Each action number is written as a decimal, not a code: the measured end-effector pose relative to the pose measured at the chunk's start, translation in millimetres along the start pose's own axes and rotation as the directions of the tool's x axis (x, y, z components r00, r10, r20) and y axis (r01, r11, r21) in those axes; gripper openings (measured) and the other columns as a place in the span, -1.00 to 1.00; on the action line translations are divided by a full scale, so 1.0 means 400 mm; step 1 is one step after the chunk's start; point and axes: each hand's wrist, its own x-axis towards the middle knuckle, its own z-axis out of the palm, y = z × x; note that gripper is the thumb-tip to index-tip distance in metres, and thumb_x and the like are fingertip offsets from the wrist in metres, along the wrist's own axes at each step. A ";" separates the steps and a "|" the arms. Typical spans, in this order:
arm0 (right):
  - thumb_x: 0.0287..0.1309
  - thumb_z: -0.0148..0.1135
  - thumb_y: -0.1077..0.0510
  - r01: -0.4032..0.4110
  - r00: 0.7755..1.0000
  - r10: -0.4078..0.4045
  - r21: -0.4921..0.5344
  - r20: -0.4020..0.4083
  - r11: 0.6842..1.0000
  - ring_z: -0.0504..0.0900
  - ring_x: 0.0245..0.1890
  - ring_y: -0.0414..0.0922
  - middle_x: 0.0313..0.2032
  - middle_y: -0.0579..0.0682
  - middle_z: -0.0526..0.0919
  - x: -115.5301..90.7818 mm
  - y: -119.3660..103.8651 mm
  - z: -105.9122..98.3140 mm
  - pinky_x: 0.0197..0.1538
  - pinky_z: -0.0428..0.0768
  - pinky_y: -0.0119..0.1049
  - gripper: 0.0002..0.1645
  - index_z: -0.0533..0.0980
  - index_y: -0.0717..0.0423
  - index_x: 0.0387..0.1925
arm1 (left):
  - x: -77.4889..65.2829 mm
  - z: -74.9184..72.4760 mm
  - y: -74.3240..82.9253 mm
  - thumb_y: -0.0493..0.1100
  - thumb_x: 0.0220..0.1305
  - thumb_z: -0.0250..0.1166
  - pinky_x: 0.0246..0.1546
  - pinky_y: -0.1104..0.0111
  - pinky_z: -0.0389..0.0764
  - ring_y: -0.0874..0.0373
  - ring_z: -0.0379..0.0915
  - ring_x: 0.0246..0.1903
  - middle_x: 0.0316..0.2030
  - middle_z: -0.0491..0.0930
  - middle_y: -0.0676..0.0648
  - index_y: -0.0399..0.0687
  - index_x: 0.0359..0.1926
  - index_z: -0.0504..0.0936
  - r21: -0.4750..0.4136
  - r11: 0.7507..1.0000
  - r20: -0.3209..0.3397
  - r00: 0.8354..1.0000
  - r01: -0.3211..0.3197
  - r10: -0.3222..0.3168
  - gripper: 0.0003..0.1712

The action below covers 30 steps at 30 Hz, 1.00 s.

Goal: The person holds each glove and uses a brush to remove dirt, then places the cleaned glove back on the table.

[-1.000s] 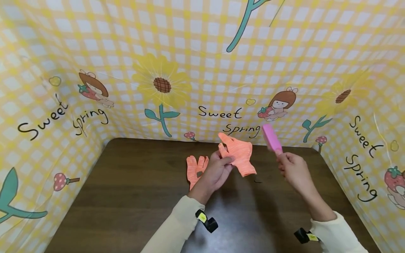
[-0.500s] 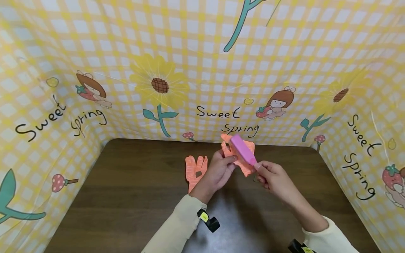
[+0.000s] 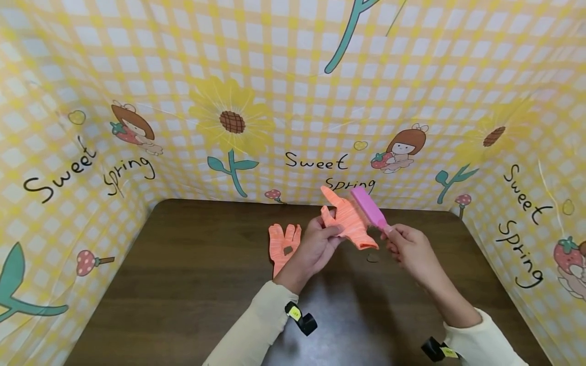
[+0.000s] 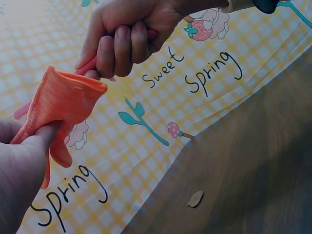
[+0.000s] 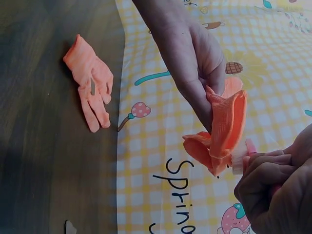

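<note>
My left hand (image 3: 318, 246) pinches an orange knit glove (image 3: 350, 221) above the table, thumb on its near face. The glove's open cuff (image 5: 236, 117) faces the right wrist camera. My right hand (image 3: 414, 249) grips the handle of a pink brush (image 3: 368, 207), fingers curled round it, as the left wrist view also shows. Pale bristles (image 5: 239, 157) lie right beside the glove; whether they touch it I cannot tell. A second orange glove (image 3: 276, 244) lies flat on the table, partly behind my left forearm, with a small dark patch (image 3: 288, 250) on it.
The dark wooden table (image 3: 183, 264) is enclosed by a yellow-and-white checked cloth (image 3: 293, 101) at the back and both sides. A small pale scrap (image 4: 195, 199) lies on the table below the held glove.
The brush swung left across the front of the held glove, then moved back right to its edge. The glove tilted slightly, while my left hand stayed nearly still.
</note>
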 end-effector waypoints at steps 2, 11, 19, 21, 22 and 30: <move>0.58 -0.06 -0.01 0.003 1.000 -0.003 -0.021 -0.020 1.000 0.28 -0.62 -0.26 -0.55 -0.11 0.37 0.002 0.002 -0.001 -0.62 0.29 -0.39 -0.57 0.49 0.32 -0.17 | 0.000 0.003 -0.001 -0.60 0.38 -0.10 0.48 -0.01 0.22 -0.14 0.14 0.48 0.51 0.16 -0.34 -0.40 0.51 0.08 -0.004 1.000 -0.012 1.000 0.004 -0.004 -0.31; 0.59 -0.10 -0.05 0.026 0.991 -0.033 -0.052 -0.127 0.998 0.31 -0.63 -0.29 -0.56 -0.12 0.38 0.010 0.011 -0.014 -0.64 0.34 -0.41 -0.53 0.46 0.32 -0.15 | -0.004 -0.015 -0.001 -0.58 0.39 -0.08 0.46 0.04 0.31 0.05 0.33 0.28 0.28 0.35 -0.20 -0.38 0.46 0.15 0.033 0.999 -0.037 0.999 -0.003 0.004 -0.37; 0.56 -0.01 0.03 0.031 0.993 -0.035 0.039 0.116 0.999 0.24 -0.66 -0.27 -0.58 -0.10 0.34 -0.023 -0.010 0.055 -0.63 0.26 -0.43 -0.60 0.47 0.32 -0.25 | -0.005 -0.011 -0.002 -0.57 0.40 -0.10 0.49 0.07 0.25 -0.02 0.26 0.42 0.44 0.28 -0.30 -0.41 0.47 0.14 0.026 0.999 -0.019 1.000 -0.025 0.025 -0.38; 0.55 0.00 0.02 0.053 0.994 -0.052 -0.007 0.097 0.999 0.27 -0.65 -0.26 -0.57 -0.08 0.36 -0.024 -0.011 0.064 -0.60 0.30 -0.42 -0.58 0.49 0.33 -0.26 | -0.005 -0.006 0.000 -0.56 0.41 -0.10 0.50 0.07 0.24 -0.06 0.23 0.46 0.46 0.25 -0.31 -0.40 0.48 0.13 0.022 1.000 -0.019 1.000 -0.019 0.019 -0.37; 0.56 0.00 0.02 0.057 0.995 -0.055 -0.021 0.078 0.998 0.28 -0.64 -0.26 -0.57 -0.08 0.37 -0.023 -0.011 0.066 -0.59 0.32 -0.41 -0.58 0.50 0.34 -0.26 | -0.005 -0.005 0.000 -0.57 0.41 -0.10 0.50 0.06 0.23 -0.08 0.20 0.48 0.48 0.23 -0.31 -0.39 0.49 0.12 0.018 1.000 -0.020 1.000 -0.016 0.016 -0.35; 0.58 -0.05 0.01 0.015 1.000 -0.015 0.032 0.019 0.999 0.24 -0.62 -0.27 -0.56 -0.11 0.33 -0.002 -0.001 0.043 -0.57 0.24 -0.43 -0.53 0.46 0.40 -0.20 | -0.004 -0.002 0.002 -0.59 0.39 -0.10 0.49 -0.01 0.20 -0.19 0.10 0.52 0.51 0.17 -0.34 -0.40 0.51 0.08 0.018 1.000 -0.024 1.000 0.008 -0.008 -0.31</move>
